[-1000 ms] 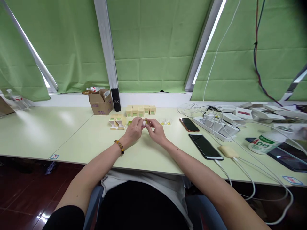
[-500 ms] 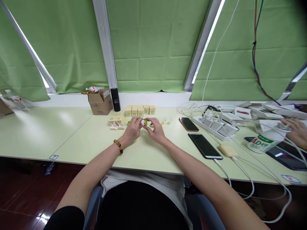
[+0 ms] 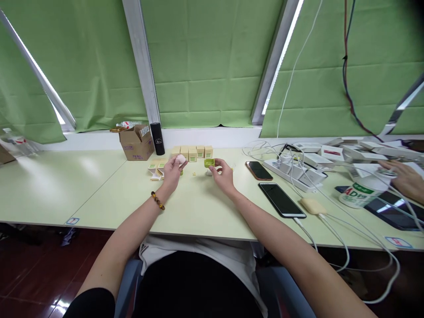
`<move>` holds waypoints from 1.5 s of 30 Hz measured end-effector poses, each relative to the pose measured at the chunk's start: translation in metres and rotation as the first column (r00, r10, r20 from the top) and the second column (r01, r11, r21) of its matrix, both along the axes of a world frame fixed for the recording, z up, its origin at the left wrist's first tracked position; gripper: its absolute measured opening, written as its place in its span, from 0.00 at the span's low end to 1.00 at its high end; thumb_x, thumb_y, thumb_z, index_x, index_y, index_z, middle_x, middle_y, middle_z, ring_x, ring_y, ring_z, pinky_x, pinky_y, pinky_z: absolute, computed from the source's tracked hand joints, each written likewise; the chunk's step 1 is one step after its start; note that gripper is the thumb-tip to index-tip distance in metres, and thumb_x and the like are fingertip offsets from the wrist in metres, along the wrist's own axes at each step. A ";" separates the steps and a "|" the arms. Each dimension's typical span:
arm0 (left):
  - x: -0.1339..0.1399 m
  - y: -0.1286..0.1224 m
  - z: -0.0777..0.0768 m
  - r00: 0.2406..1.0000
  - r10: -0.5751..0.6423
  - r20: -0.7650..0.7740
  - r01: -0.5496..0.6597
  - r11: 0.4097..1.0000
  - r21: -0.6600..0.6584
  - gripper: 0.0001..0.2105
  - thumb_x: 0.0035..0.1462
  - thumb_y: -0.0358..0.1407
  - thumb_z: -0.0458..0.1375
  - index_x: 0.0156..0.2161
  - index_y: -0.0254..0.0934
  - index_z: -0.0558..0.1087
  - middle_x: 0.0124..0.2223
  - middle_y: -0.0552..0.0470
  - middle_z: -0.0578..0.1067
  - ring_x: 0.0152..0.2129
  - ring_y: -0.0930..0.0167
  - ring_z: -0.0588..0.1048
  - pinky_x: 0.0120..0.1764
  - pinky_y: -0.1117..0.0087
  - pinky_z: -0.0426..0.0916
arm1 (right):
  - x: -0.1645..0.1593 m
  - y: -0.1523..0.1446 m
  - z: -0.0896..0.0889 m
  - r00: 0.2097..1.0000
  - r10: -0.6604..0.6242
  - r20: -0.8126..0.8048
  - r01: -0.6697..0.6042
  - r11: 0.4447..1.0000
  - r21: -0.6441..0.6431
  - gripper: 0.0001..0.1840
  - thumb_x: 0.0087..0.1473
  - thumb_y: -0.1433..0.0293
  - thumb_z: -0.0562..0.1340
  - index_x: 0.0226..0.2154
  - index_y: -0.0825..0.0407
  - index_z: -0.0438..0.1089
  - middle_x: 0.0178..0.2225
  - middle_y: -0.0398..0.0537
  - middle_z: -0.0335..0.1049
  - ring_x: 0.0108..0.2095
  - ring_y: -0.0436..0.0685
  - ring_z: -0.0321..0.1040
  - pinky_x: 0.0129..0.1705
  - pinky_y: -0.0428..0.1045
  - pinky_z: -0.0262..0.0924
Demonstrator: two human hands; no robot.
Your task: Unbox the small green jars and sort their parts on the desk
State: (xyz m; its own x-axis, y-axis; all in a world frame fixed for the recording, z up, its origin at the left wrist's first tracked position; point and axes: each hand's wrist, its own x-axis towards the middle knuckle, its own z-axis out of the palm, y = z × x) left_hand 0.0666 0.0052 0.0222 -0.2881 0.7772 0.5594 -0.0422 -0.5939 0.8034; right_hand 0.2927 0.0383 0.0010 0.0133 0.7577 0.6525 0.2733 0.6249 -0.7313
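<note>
Between left hand point(image 3: 172, 171) and right hand point(image 3: 224, 175): passable gap, small yellow piece point(image 3: 194, 174) lying low in it.
Behind hands: row of small boxes point(image 3: 192, 154) blocks the way to the wall point(image 3: 212, 134).
Table point(image 3: 76, 185) left: wide path, up to cardboard box point(image 3: 136, 145) and black cylinder point(image 3: 157, 139).
Table right: flat phones point(image 3: 282, 200), pass above; power strip point(image 3: 285, 175) and cables point(image 3: 348, 255) obstruct.
Far right: bottle point(image 3: 361, 194), co-worker's hand point(image 3: 406, 179) in the way.

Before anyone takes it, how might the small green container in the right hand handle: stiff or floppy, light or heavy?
The green container is probably light: it is small, and the right hand holds it in a pinch. It seems stiff, since its open hollow looks uncrushed in that grip.
</note>
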 end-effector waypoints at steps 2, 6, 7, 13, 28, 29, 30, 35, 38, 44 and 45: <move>-0.005 0.007 -0.001 0.978 -0.124 0.168 0.140 0.986 -0.090 0.19 0.70 0.51 0.57 0.47 0.34 0.73 0.48 0.40 0.78 0.47 0.64 0.81 0.59 0.52 0.76 | -0.001 0.000 -0.001 1.000 0.001 -0.028 -0.002 0.999 -0.047 0.22 0.58 0.55 0.64 0.48 0.51 0.73 0.44 0.55 0.80 0.44 0.62 0.75 0.39 0.56 0.71; -0.011 0.011 -0.002 0.952 -0.159 0.263 0.192 0.976 -0.103 0.16 0.71 0.48 0.58 0.44 0.34 0.72 0.47 0.38 0.80 0.49 0.62 0.81 0.60 0.47 0.75 | -0.008 -0.005 -0.006 1.000 0.015 0.021 -0.013 0.996 -0.092 0.22 0.55 0.54 0.66 0.46 0.50 0.74 0.41 0.53 0.80 0.39 0.62 0.76 0.34 0.54 0.68; -0.012 0.010 -0.002 0.949 -0.160 0.273 0.192 0.977 -0.096 0.15 0.71 0.47 0.58 0.44 0.34 0.72 0.47 0.38 0.80 0.49 0.62 0.81 0.60 0.46 0.75 | -0.009 -0.006 -0.007 0.999 0.020 0.032 -0.018 0.996 -0.088 0.22 0.55 0.54 0.66 0.46 0.50 0.74 0.41 0.52 0.80 0.39 0.62 0.76 0.33 0.54 0.68; -0.009 0.009 -0.001 0.951 -0.172 0.257 0.201 0.975 -0.094 0.16 0.68 0.48 0.60 0.44 0.35 0.72 0.47 0.39 0.80 0.47 0.62 0.82 0.58 0.46 0.76 | -0.008 -0.009 0.001 1.000 -0.006 -0.008 0.006 0.997 -0.078 0.22 0.55 0.52 0.66 0.45 0.50 0.74 0.40 0.53 0.80 0.38 0.61 0.75 0.33 0.54 0.67; 0.031 0.029 0.015 0.382 0.122 -0.916 -0.136 0.988 0.074 0.09 0.67 0.31 0.58 0.49 0.38 0.77 0.51 0.44 0.80 0.52 0.59 0.76 0.58 0.56 0.69 | 0.015 0.024 0.002 0.893 -0.124 -0.432 0.059 0.985 -0.161 0.24 0.53 0.50 0.65 0.46 0.47 0.65 0.38 0.47 0.78 0.37 0.60 0.76 0.39 0.55 0.69; 0.035 0.035 0.014 0.308 0.128 -0.943 -0.141 0.986 0.088 0.08 0.68 0.30 0.56 0.47 0.37 0.77 0.50 0.43 0.80 0.51 0.59 0.76 0.56 0.57 0.69 | 0.015 0.025 0.001 0.890 -0.126 -0.437 0.062 0.985 -0.159 0.24 0.53 0.50 0.65 0.46 0.47 0.65 0.37 0.47 0.78 0.37 0.60 0.76 0.39 0.55 0.69; 0.039 0.040 0.013 0.239 0.134 -0.962 -0.153 0.983 0.099 0.09 0.68 0.29 0.54 0.45 0.37 0.77 0.48 0.42 0.80 0.50 0.60 0.76 0.54 0.58 0.69 | 0.014 0.025 0.001 0.890 -0.127 -0.438 0.064 0.986 -0.157 0.25 0.53 0.50 0.65 0.46 0.47 0.65 0.37 0.47 0.78 0.37 0.61 0.76 0.39 0.55 0.68; 0.054 0.063 0.002 0.058 0.130 -0.990 -0.227 0.967 0.113 0.11 0.68 0.25 0.52 0.38 0.35 0.75 0.43 0.41 0.79 0.44 0.61 0.76 0.49 0.60 0.68 | 0.013 0.024 -0.002 0.906 -0.124 -0.405 0.069 0.987 -0.147 0.24 0.54 0.50 0.65 0.47 0.47 0.65 0.38 0.48 0.79 0.40 0.62 0.76 0.41 0.56 0.69; 0.060 0.070 -0.005 0.033 0.123 -0.992 -0.273 0.956 0.110 0.11 0.67 0.25 0.52 0.38 0.34 0.76 0.41 0.40 0.79 0.43 0.61 0.76 0.49 0.60 0.67 | 0.013 0.023 -0.002 0.914 -0.128 -0.385 0.081 0.988 -0.135 0.24 0.54 0.51 0.65 0.47 0.48 0.65 0.38 0.49 0.79 0.41 0.62 0.77 0.42 0.56 0.68; 0.066 0.072 -0.012 -0.033 0.098 -0.995 -0.302 0.948 0.103 0.10 0.69 0.28 0.53 0.40 0.33 0.77 0.42 0.39 0.80 0.44 0.60 0.77 0.51 0.59 0.65 | 0.012 0.022 -0.003 0.932 -0.123 -0.342 0.084 0.988 -0.127 0.23 0.56 0.52 0.64 0.48 0.47 0.66 0.37 0.48 0.79 0.40 0.61 0.76 0.42 0.55 0.67; 0.066 0.071 -0.012 -0.042 0.095 -0.995 -0.302 0.948 0.103 0.10 0.69 0.28 0.53 0.40 0.33 0.77 0.42 0.39 0.80 0.44 0.60 0.77 0.51 0.58 0.65 | 0.012 0.022 -0.004 0.934 -0.123 -0.336 0.084 0.988 -0.127 0.23 0.56 0.52 0.64 0.48 0.47 0.66 0.37 0.48 0.79 0.40 0.61 0.75 0.41 0.55 0.67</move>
State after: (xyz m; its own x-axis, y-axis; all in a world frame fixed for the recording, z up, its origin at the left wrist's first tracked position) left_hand 0.1329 0.0764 0.0099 0.3104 0.8797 0.3603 0.9462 -0.3225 -0.0278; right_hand 0.3042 0.0605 -0.0026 0.3030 0.8064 0.5079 0.0532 0.5178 -0.8538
